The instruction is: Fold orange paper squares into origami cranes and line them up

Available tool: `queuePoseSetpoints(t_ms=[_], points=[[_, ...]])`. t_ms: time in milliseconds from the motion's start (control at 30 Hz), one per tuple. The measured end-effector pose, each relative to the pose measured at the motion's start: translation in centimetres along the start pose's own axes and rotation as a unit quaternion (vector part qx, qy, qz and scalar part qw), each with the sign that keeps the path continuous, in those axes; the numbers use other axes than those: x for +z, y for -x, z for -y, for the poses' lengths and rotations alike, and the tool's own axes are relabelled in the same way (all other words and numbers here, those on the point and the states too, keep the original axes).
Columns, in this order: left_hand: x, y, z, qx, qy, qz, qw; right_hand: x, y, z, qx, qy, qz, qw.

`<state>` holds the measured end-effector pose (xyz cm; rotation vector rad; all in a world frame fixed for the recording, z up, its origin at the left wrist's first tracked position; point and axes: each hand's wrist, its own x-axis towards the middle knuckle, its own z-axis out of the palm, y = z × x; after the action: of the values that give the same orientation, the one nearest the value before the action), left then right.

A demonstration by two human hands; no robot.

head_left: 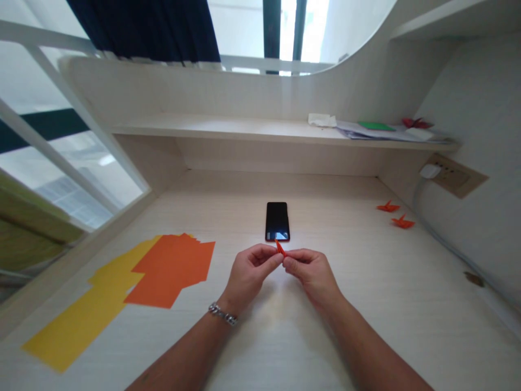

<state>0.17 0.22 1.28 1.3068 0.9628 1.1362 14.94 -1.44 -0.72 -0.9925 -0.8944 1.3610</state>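
Note:
Between my fingertips is a small folded piece of orange origami paper (280,248), its narrow point sticking up. My left hand (253,271) pinches it from the left, thumb and forefinger closed. From the right, my right hand (312,273) pinches its other side. Both hands are over the desk, just in front of a black phone (277,221) lying flat. Most of the folded paper is hidden by my fingers. At the right of the desk sit two finished-looking orange paper cranes (388,206), (402,221).
Orange paper sheets (171,266) overlap yellow sheets (77,326) on the desk's left. A shelf (244,127) at the back bears papers (366,132) and a red folded paper piece (418,123). A plug (430,171) with a grey cable is in the right wall socket.

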Motion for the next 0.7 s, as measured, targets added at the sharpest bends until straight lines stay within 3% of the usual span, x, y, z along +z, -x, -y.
queuePoseSetpoints(t_ms=[400, 567, 700], points=[[-0.05, 0.14, 0.06, 0.037, -0.060, 0.007, 0.997, 0.08, -0.10, -0.10, 0.004, 0.017, -0.021, 1.000], [-0.17, 0.06, 0.24, 0.045, -0.058, 0.010, 0.997, 0.35, -0.03, 0.09, -0.050, 0.044, -0.027, 0.997], [-0.45, -0.10, 0.51, 0.052, -0.049, 0.025, 0.997, 0.53, 0.31, 0.38, -0.124, 0.122, -0.028, 0.984]])
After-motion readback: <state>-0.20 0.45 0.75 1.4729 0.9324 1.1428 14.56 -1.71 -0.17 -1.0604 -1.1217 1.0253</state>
